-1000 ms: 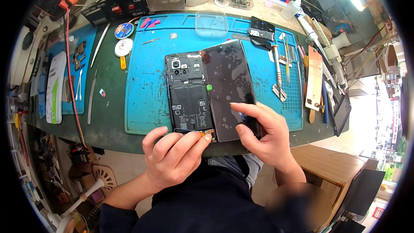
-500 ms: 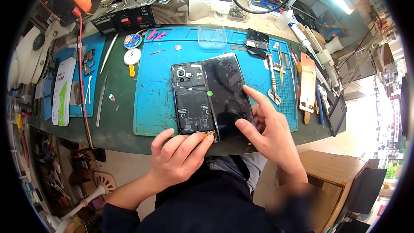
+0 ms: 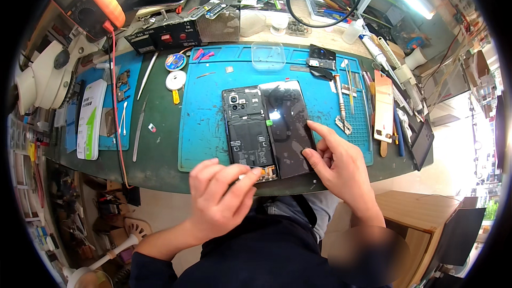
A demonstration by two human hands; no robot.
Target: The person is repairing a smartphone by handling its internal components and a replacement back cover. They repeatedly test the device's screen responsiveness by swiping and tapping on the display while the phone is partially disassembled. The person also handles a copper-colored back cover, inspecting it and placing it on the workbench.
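Observation:
A phone with its back off (image 3: 248,128) lies on the blue mat, showing a camera block, a black battery and an orange flex cable (image 3: 266,172) at its lower end. Along its right side rests a glossy black screen panel (image 3: 290,133), with a green sticker at the seam. My right hand (image 3: 341,165) grips the panel's right edge, thumb on its face and index finger along the side. At the phone's lower end is my left hand (image 3: 221,192), fingers curled and index tip at the flex cable. Whatever lies between its fingertips is too blurred to name.
Left of the mat lie a metal spudger (image 3: 140,128), solder reels (image 3: 175,80) and a white box (image 3: 92,120). A clear tray (image 3: 268,56) and black phone parts (image 3: 321,61) stand behind. Screwdriver (image 3: 340,98) and tweezers are at the right. An orange multimeter (image 3: 88,2) stands back left.
My left hand has drawn slightly back from the flex cable, its fingers lifting. The whole view has shifted, so the bench appears lower and further right. My right hand keeps its hold on the panel.

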